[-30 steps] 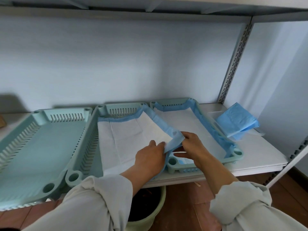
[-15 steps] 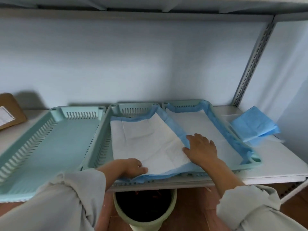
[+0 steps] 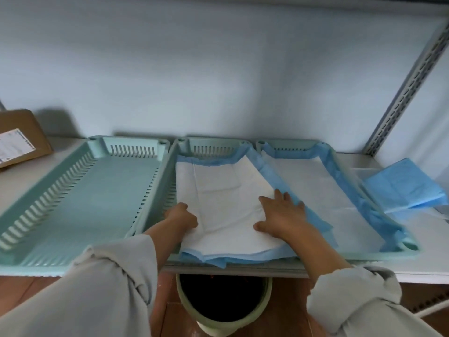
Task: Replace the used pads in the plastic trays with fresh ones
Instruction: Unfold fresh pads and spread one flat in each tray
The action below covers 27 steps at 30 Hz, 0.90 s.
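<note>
Three pale green plastic trays stand side by side on a white shelf. The left tray holds no pad. A white pad with blue edging lies spread in the middle tray, its front edge hanging over the rim. My left hand rests with curled fingers on the pad's left side. My right hand presses flat with spread fingers on its right side. The right tray is lined with another white and blue pad.
Folded blue pads lie on the shelf at the far right. A brown cardboard package sits at the far left. A green bin stands on the floor below the shelf edge. A perforated metal upright rises at the right.
The pad has been laid out flat in the middle tray. My left hand has moved to its left side and my right hand has spread flat on its right side.
</note>
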Motion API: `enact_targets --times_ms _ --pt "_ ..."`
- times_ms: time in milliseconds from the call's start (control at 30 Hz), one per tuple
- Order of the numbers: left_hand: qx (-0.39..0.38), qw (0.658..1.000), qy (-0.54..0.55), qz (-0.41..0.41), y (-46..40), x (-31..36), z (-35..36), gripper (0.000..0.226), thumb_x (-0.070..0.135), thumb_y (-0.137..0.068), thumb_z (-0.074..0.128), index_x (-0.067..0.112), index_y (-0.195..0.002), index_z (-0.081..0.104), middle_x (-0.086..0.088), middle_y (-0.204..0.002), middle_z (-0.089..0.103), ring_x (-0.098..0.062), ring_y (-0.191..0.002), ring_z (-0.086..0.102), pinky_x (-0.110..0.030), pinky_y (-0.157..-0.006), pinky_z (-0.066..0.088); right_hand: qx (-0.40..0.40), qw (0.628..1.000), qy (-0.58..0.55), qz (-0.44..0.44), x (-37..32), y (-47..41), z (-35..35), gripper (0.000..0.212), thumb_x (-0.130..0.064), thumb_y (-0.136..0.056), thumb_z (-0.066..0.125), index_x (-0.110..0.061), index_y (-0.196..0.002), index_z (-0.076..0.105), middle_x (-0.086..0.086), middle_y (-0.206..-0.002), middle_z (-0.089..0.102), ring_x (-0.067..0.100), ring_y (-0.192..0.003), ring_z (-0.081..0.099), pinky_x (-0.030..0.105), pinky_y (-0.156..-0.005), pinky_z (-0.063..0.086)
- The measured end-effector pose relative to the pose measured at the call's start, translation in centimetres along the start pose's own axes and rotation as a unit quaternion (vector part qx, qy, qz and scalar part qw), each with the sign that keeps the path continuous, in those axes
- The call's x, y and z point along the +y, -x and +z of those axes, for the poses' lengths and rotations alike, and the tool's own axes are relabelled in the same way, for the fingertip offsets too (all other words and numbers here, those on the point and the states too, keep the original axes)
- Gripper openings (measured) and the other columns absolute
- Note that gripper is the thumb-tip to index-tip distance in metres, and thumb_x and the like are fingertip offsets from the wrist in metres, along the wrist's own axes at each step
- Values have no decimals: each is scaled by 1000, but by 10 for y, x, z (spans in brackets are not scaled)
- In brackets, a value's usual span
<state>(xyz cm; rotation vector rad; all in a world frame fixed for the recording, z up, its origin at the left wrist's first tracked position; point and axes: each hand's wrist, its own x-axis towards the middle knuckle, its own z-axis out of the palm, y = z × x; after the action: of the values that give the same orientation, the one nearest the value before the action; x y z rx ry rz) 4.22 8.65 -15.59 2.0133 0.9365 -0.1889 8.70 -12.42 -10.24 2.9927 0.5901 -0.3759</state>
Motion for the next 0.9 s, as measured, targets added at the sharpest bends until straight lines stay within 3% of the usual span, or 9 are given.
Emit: enact_targets --times_ms 133,233,333,433,533,667,767,833,900 --pt "-27 992 123 -1 -1 -3 -5 61 -7 -83 61 17 -136 44 -20 -134 44 -34 -108 53 -36 -86 51 -106 960 -142 -217 -42 30 -17 89 -61 -78 63 -34 -150 19 -5 -161 5 16 -147 10 38 -119 13" --pt "-43 992 112 25 6 -4 -10 45 -7 -84 62 11 -126 57 -18 -128 53 -31 -115 53 -31 -91 47 -236 923 -80 -294 -71 49 -10 95 -55 -79 66 -28 -152 11 -8 -159 9 17 -145 19 35 -117 21" --pt "-68 987 142 34 11 -8 -16 33 -6 -85 61 7 -115 66 -16 -120 59 -25 -101 55 -26 -89 47 -178 938 -40 -296 -85 45 5 70 -41 -92 56 -14 -148 23 8 -154 26 26 -136 35 39 -112 31" --pt "-119 974 191 29 14 -8 -22 32 -3 -87 60 10 -117 63 -12 -110 61 -23 -94 59 -32 -83 53 -169 933 -144 -282 -85 35 2 41 -36 -101 39 -8 -129 50 12 -130 55 22 -112 53 36 -101 39" --pt "-164 973 160 22 18 -9 -23 34 -2 -88 59 16 -117 61 -9 -96 63 -15 -75 61 -27 -69 56 -134 933 -222 -251 -84 31 -1 37 -37 -102 32 -10 -99 57 9 -101 60 17 -89 52 30 -81 39" --pt "-130 981 136 51 16 -7 -20 38 -9 -88 46 16 -111 65 -7 -87 60 -14 -64 55 -19 -54 53 -90 929 -252 -257 -89 30 1 40 -38 -102 32 -12 -90 59 3 -86 58 14 -79 51 30 -76 38" --pt "-44 972 218 73 8 -3 -27 50 -15 -88 34 12 -114 66 -16 -108 60 -16 -63 51 -13 -41 46 -141 888 -313 -307 -85 35 -2 31 -34 -103 32 -31 -120 58 -8 -123 59 4 -112 51 22 -101 35" --pt "-36 954 292 51 6 0 -33 50 -16 -89 31 10 -118 64 -17 -112 60 -17 -65 55 -20 -47 51 -175 884 -280 -332 -83 37 0 41 -33 -103 30 -27 -143 40 -10 -152 34 3 -138 30 23 -117 19" --pt "-65 950 305 35 8 1 -35 47 -12 -92 32 9 -126 57 -15 -111 58 -20 -74 58 -28 -61 53 -214 884 -225 -349 -82 40 2 45 -38 -103 31 -28 -146 35 -10 -156 24 6 -143 23 25 -118 14"
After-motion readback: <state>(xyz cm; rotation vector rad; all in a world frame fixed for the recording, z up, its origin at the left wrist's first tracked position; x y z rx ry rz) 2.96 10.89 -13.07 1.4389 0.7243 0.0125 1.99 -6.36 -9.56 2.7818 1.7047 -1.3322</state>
